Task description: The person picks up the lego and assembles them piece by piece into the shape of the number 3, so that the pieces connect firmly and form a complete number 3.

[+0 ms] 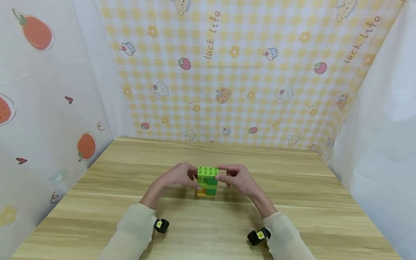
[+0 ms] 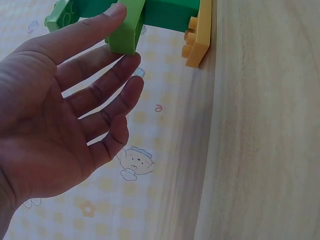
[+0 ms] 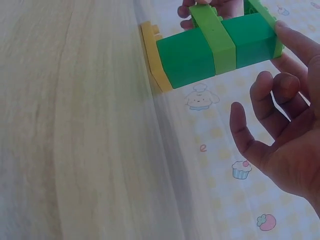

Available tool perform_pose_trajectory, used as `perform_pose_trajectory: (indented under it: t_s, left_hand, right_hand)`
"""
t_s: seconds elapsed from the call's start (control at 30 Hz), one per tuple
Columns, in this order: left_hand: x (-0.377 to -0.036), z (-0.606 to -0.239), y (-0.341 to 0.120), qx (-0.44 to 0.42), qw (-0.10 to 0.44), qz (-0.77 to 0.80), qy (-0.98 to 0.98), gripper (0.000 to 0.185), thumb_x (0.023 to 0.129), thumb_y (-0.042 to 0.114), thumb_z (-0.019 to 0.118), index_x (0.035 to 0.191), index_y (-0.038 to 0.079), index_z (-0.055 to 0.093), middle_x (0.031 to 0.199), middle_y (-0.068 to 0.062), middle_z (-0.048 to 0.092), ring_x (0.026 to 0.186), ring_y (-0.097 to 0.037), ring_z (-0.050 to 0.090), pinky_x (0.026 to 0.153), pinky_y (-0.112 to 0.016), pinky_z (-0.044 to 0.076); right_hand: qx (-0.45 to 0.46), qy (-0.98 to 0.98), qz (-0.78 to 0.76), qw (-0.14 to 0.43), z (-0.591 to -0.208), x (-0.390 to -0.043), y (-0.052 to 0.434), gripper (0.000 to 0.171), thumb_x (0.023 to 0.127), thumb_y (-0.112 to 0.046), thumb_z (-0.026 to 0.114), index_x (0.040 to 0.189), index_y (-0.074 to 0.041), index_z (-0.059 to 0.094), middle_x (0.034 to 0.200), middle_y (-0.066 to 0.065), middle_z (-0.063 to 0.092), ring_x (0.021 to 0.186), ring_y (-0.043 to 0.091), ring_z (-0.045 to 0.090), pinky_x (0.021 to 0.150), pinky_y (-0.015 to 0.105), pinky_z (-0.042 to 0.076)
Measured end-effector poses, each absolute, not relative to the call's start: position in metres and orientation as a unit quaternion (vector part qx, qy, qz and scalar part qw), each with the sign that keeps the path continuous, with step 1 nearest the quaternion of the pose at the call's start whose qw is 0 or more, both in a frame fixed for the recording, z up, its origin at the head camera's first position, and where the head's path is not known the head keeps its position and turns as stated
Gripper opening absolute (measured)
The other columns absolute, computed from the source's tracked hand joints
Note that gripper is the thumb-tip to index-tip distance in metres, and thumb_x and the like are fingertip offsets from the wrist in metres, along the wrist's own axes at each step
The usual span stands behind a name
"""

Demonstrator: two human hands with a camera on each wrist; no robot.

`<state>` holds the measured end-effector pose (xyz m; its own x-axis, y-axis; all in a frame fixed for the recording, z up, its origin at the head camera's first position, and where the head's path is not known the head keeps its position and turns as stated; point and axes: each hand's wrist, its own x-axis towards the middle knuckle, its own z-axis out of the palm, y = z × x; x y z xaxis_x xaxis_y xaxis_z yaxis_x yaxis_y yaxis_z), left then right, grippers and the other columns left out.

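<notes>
A small tower of green bricks (image 1: 207, 182) stands on a yellow plate (image 1: 202, 193) in the middle of the wooden table (image 1: 292, 202). Its top is a light green studded brick (image 1: 208, 171). My left hand (image 1: 186, 176) pinches that top brick from the left, my right hand (image 1: 229, 176) from the right. In the left wrist view my left hand (image 2: 65, 115) has long fingers reaching to the light green brick (image 2: 125, 37) above the yellow plate (image 2: 199, 37). The right wrist view shows the right hand's thumb (image 3: 295, 40) pressed on the tower (image 3: 200, 55); the other fingers are loosely curled.
Patterned cloth walls close in the table: yellow check at the back (image 1: 247, 72), white at the left (image 1: 48, 108) and right (image 1: 383, 126). Black wrist-worn cameras (image 1: 161, 225) (image 1: 258, 237) sit on both sleeves. Bare wood surrounds the tower.
</notes>
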<state>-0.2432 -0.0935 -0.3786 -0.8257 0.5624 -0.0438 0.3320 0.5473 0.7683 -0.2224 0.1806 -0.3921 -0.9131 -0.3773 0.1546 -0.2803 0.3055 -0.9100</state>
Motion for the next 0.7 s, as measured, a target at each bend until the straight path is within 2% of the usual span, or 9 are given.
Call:
perform_pose_trajectory:
  t_s: [0.27, 0.47, 0.57, 0.7]
  left_hand:
    - [-0.243, -0.378, -0.094, 0.264, 0.137, 0.379, 0.876, 0.019, 0.082, 0.017, 0.089, 0.095, 0.012, 0.076, 0.097, 0.000, 0.072, 0.088, -0.017, 0.061, 0.080, -0.032, 0.050]
    - [-0.244, -0.377, -0.094, 0.264, 0.136, 0.383, 0.875, 0.020, 0.081, 0.016, 0.089, 0.096, 0.012, 0.077, 0.096, 0.000, 0.071, 0.087, -0.017, 0.060, 0.078, -0.032, 0.049]
    - [-0.245, -0.378, -0.094, 0.264, 0.138, 0.386, 0.873, 0.020, 0.081, 0.016, 0.089, 0.096, 0.011, 0.077, 0.096, -0.001, 0.071, 0.085, -0.017, 0.060, 0.076, -0.031, 0.049]
    - [-0.246, -0.380, -0.095, 0.262, 0.142, 0.390, 0.871, 0.022, 0.080, 0.015, 0.089, 0.097, 0.010, 0.077, 0.096, -0.002, 0.072, 0.086, -0.017, 0.061, 0.076, -0.031, 0.049]
  right_hand:
    - [-0.195, 0.801, -0.564, 0.049, -0.399, -0.228, 0.190, 0.046, 0.096, -0.017, 0.078, 0.140, -0.009, 0.069, 0.072, 0.004, 0.061, 0.066, 0.028, 0.059, 0.061, 0.030, 0.048]
    - [-0.192, 0.821, -0.534, 0.066, -0.404, -0.232, 0.192, 0.043, 0.089, -0.015, 0.085, 0.129, -0.003, 0.075, 0.093, 0.008, 0.071, 0.085, 0.017, 0.061, 0.073, 0.024, 0.050]
    - [-0.211, 0.829, -0.513, 0.075, -0.407, -0.234, 0.190, 0.041, 0.086, -0.014, 0.088, 0.124, -0.002, 0.077, 0.100, 0.013, 0.073, 0.091, 0.018, 0.064, 0.077, 0.026, 0.053]
    - [-0.221, 0.832, -0.502, 0.081, -0.411, -0.233, 0.187, 0.036, 0.085, -0.015, 0.088, 0.119, -0.005, 0.080, 0.102, 0.012, 0.075, 0.091, 0.019, 0.065, 0.079, 0.028, 0.054]
